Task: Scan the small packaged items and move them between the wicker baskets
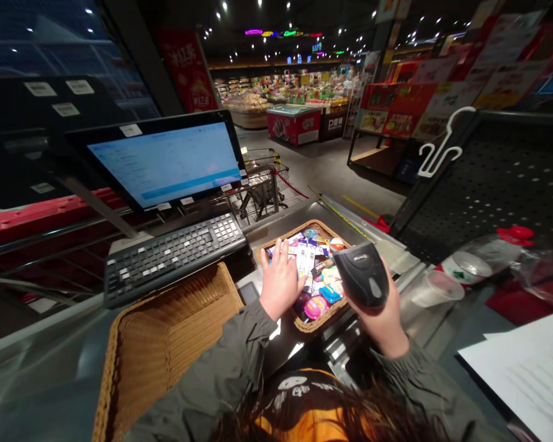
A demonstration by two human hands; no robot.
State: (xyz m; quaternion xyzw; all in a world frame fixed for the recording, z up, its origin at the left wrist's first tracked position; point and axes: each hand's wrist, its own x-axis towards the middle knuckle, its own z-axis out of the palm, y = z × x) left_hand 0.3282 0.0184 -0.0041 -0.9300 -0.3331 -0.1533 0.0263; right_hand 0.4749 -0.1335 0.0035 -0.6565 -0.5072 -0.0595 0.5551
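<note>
Beyond the metal counter (276, 228) we see the lit shop floor (327, 172), and nearest us the small wicker basket (311, 326) of bright packets (330, 294) sits on that counter, between our two hands. Our left hand (280, 279) lies over its left side, fingers slightly parted and thumb out by a white packet (306, 258); we cannot tell whether it pinches anything. Our right hand (389, 325) wraps round a black scanner (366, 279) over the basket's right edge. Crowded like this, the packets could slip over one another, and a tug on one might tip the pink packet (316, 307) over the low rim. A creased or hidden code could defeat the scanner, or a neighbour's be caught instead. Farther out, our left sleeve (212, 368) could snag the large wicker basket (179, 319) it overlaps, and a rightward swing might knock the plastic cup (437, 288) beside the bottle (470, 264)
</note>
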